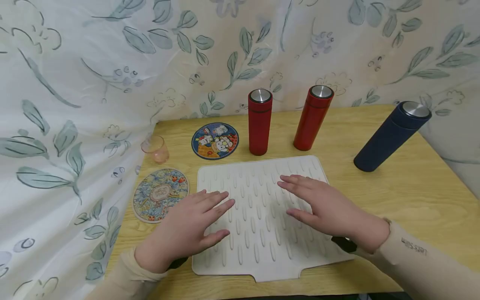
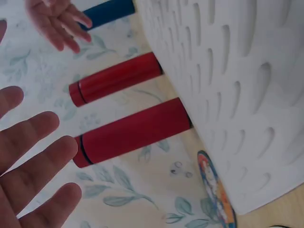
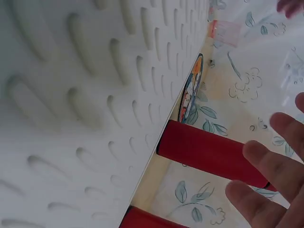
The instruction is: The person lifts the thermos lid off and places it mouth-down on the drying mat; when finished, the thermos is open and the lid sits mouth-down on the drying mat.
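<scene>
The left hand (image 1: 191,225), fingers spread and holding nothing, hovers above the left part of a white ridged mat (image 1: 258,216). Over the mat's right part is the right hand (image 1: 326,204), its fingers extended and also empty. Behind the mat stand two red bottles (image 1: 259,125) (image 1: 313,118) with silver lids. In the left wrist view the left hand's fingers (image 2: 33,152) spread beside the red bottles (image 2: 133,130). The right wrist view shows the right hand's fingers (image 3: 275,166) in front of a red bottle (image 3: 209,152).
A dark blue bottle (image 1: 391,136) stands at the right on the wooden table (image 1: 420,200). At the left are a pinkish clear cup (image 1: 160,152), a patterned round coaster (image 1: 153,204) and a blue-rimmed round coaster (image 1: 210,153). A floral curtain (image 1: 112,62) hangs behind and at the left.
</scene>
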`<state>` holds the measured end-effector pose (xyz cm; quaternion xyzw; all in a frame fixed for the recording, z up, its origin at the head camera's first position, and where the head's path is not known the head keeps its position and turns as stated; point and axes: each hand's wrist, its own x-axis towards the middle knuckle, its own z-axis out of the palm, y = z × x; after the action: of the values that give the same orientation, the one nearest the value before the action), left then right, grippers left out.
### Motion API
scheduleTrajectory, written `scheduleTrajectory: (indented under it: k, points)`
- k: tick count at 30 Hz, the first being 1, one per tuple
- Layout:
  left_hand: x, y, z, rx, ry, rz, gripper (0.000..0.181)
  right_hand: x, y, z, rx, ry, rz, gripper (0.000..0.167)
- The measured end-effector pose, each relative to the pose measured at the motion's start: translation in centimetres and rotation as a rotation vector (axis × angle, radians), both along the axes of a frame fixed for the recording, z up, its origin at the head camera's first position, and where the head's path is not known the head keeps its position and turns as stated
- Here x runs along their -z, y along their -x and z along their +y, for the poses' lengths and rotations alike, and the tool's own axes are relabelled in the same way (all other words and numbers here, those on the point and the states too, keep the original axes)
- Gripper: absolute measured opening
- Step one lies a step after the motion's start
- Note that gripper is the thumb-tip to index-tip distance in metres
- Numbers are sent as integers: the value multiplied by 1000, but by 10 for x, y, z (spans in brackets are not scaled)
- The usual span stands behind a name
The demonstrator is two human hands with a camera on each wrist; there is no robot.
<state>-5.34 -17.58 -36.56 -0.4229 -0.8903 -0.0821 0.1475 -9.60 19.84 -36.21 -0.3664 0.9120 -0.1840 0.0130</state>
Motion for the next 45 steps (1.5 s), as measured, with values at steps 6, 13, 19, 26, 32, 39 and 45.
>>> scheduleTrajectory:
  k: [6,13,19,26,32,39,45]
  points:
    - [17,-2,-10,-57,-217,72,51,0,36,-11,147,169,-125,44]
    - [33,-6,-13,-150,-333,23,48,6,94,-32,427,416,-371,50]
    - [45,-11,-15,-215,-383,-6,51,22,144,-58,604,560,-501,91]
    - [48,-10,-14,-236,-420,-6,54,39,168,-79,648,654,-530,97]
    - [46,0,-14,-205,-492,53,52,44,175,-88,637,741,-490,86]
    - [41,12,-16,-220,-501,62,47,39,174,-101,567,818,-494,79]
    - [25,26,-20,-214,-457,75,50,24,153,-101,444,838,-426,76]
